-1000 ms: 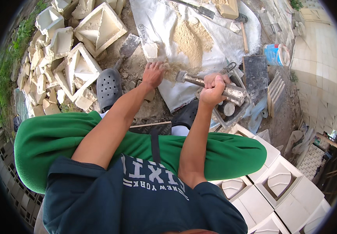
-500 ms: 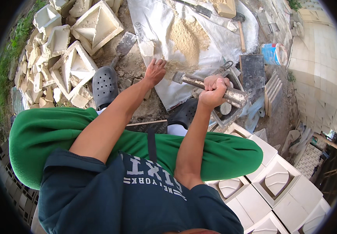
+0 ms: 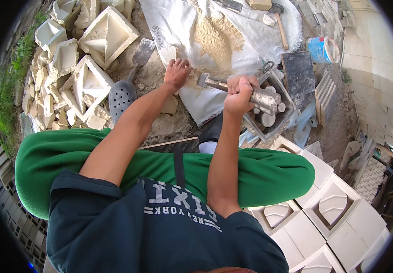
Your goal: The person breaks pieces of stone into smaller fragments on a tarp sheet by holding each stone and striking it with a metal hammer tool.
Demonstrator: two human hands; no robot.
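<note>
one blade-ended bar (image 3: 215,83): in the right hand (image 3: 239,94), fingers wrapped round its middle, near the white sheet (image 3: 203,107); probably heavy and stiff, dust perhaps making it slippery; best gripped mid-shaft. one left hand (image 3: 177,74): fingers bent, any grasp hidden from view.

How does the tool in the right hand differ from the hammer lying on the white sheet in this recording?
The held tool is gripped in the right hand; the hammer lies untouched on the white sheet. The held tool has a thick, pale, mottled body, while the hammer has a slimmer, brown handle. The held tool slants crosswise in view; the hammer lies more lengthwise, its dark head farthest away. Both are elongated.
</note>
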